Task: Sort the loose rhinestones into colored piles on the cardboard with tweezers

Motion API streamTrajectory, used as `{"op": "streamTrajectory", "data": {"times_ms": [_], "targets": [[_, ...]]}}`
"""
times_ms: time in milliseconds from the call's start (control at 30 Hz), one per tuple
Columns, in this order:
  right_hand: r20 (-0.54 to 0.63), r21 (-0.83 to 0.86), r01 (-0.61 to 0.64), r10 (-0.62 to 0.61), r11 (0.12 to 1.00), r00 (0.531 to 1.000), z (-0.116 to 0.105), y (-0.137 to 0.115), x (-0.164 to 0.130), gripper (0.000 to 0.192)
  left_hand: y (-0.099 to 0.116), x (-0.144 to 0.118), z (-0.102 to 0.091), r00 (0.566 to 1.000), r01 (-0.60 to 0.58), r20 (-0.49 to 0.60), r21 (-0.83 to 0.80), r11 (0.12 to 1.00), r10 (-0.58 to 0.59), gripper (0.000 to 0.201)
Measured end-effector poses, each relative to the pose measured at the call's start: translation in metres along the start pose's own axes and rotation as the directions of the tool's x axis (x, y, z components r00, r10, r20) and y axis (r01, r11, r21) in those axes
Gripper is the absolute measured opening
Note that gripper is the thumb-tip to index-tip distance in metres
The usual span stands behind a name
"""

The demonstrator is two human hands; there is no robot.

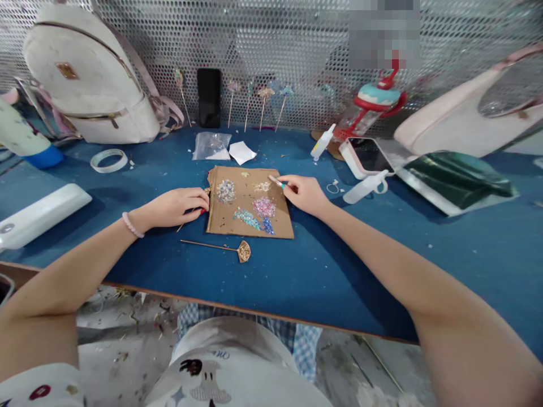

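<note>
A square of brown cardboard (231,223) lies on the blue table with small heaps of sparkly beads or chips: silvery-violet (225,191), pink (263,207), turquoise (247,219), blue (267,225) and pale gold (262,186). At the board's left edge my left hand (180,206) is closed on a gold hair stick; its ornament (207,191) peeks past the fingers, and most of it is hidden. My right hand (306,194) pinches a slim pen-like tool (276,181), pale with a teal band, its tip over the board's upper right. Another gold hair stick (243,251) with a fan-shaped head lies in front.
Behind the board are a plastic bag (211,146), white paper (242,152), a black phone (209,98) and several upright decorated sticks (265,96). Glue bottles (365,187), a pale-cased phone (368,155) and a dark green pouch (458,178) lie right. A tape roll (108,161) lies left.
</note>
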State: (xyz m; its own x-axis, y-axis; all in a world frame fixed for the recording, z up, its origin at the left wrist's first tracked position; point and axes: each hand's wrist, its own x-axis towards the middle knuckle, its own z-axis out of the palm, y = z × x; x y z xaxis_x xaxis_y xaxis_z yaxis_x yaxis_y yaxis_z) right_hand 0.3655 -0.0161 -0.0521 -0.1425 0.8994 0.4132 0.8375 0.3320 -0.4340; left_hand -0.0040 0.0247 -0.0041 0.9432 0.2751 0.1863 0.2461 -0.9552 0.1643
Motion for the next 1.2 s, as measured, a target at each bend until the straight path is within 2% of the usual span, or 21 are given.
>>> {"op": "streamTrajectory", "data": {"times_ms": [100, 500, 833, 1200], "targets": [[0.038, -0.044, -0.010, 0.012, 0.999, 0.999, -0.003, -0.005, -0.002, 0.037, 0.000, 0.000, 0.000, 1.000, -0.003, 0.004, 0.002, 1.000, 0.002, 0.027], [0.030, -0.091, -0.026, 0.029, 0.995, 0.999, -0.002, -0.006, -0.003, 0.040, 0.001, 0.000, 0.000, 1.000, -0.010, -0.002, 0.004, 1.000, 0.010, 0.027], [0.029, -0.163, 0.057, -0.053, 0.985, 0.998, 0.000, -0.005, -0.005, 0.039, 0.001, 0.000, -0.001, 1.000, -0.017, -0.003, 0.010, 1.000, 0.017, 0.028], [0.045, -0.199, 0.044, -0.035, 0.979, 0.998, -0.004, -0.008, -0.016, 0.037, 0.002, 0.000, -0.002, 1.000, -0.028, -0.008, 0.030, 0.999, 0.028, 0.027]]}}
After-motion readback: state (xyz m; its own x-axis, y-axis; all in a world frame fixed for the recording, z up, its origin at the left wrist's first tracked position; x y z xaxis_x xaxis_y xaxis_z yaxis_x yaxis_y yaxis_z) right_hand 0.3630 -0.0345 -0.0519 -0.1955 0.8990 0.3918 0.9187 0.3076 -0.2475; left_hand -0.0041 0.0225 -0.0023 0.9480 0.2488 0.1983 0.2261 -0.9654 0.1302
